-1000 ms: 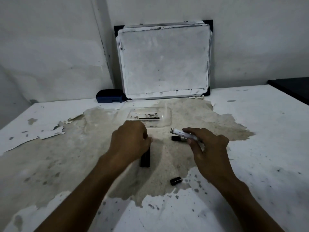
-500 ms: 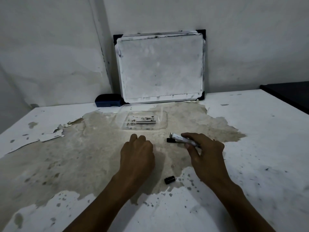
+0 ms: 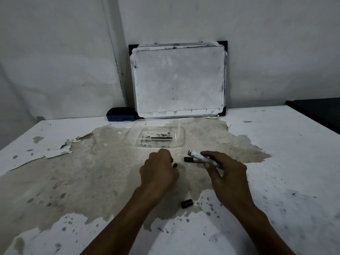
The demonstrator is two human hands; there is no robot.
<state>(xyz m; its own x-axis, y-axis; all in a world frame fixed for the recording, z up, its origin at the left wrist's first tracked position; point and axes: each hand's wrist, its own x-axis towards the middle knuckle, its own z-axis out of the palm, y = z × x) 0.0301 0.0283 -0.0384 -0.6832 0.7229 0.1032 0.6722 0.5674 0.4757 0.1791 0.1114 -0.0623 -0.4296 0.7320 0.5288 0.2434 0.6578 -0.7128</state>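
My right hand (image 3: pixel 226 173) pinches a white marker barrel (image 3: pixel 202 158) between thumb and fingers, its open end pointing left and away, just above the table. A short black piece (image 3: pixel 188 159) lies on the table right behind it. My left hand (image 3: pixel 158 172) is curled into a fist around a small black object (image 3: pixel 175 165), of which only a tip shows at the fingers. The two hands are a short gap apart. A black cap (image 3: pixel 186 203) lies loose on the table between my forearms.
A clear plastic tray (image 3: pixel 181 137) holding a thin black stick sits just beyond my hands. A smudged whiteboard (image 3: pixel 179 80) leans on the wall, with a blue eraser (image 3: pixel 120 115) to its left. The tabletop (image 3: pixel 285 162) has peeling paint; a dark surface (image 3: pixel 318 111) adjoins far right.
My left hand gripped a black object standing upright on the table; it has since closed over it, leaving only a tip in sight. The right hand keeps holding the white barrel.
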